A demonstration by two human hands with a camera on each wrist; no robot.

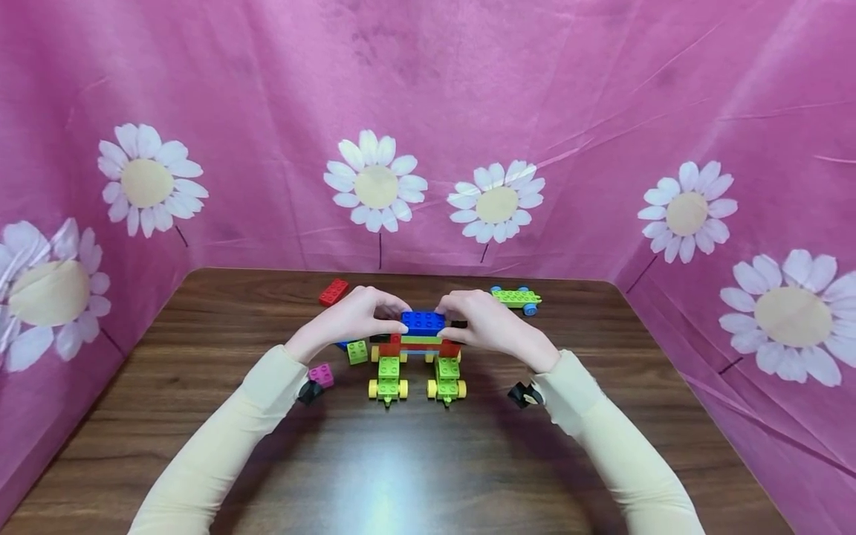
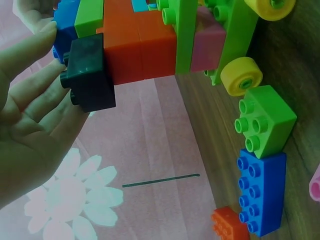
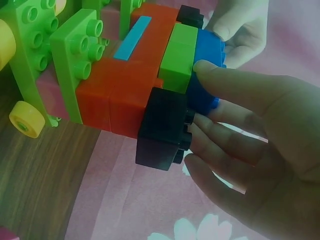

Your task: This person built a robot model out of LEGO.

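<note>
My left hand [image 1: 357, 310] and right hand [image 1: 483, 325] pinch opposite ends of a blue building brick [image 1: 423, 321], thumbs on the near side. The blue brick sits on top of a light green layer [image 3: 179, 59] of a toy structure. Red bricks [image 3: 111, 97] form the tier below, with a light blue piece [image 3: 134, 38] between them. One black brick [image 2: 87, 72] juts out beside the left fingers, another black brick [image 3: 161, 129] beside the right fingers. Two green wheeled bases [image 1: 388, 391] with yellow wheels [image 2: 242, 76] carry the structure.
Left of the structure lie a green brick [image 1: 357, 352], a long blue brick [image 2: 262, 195] against it, and a pink brick [image 1: 322, 375]. A red brick [image 1: 334, 292] is farther back. At the back right stands a green base with blue wheels [image 1: 516, 299]. Flowered pink cloth [image 1: 428, 74] surrounds the wooden table [image 1: 401, 475].
</note>
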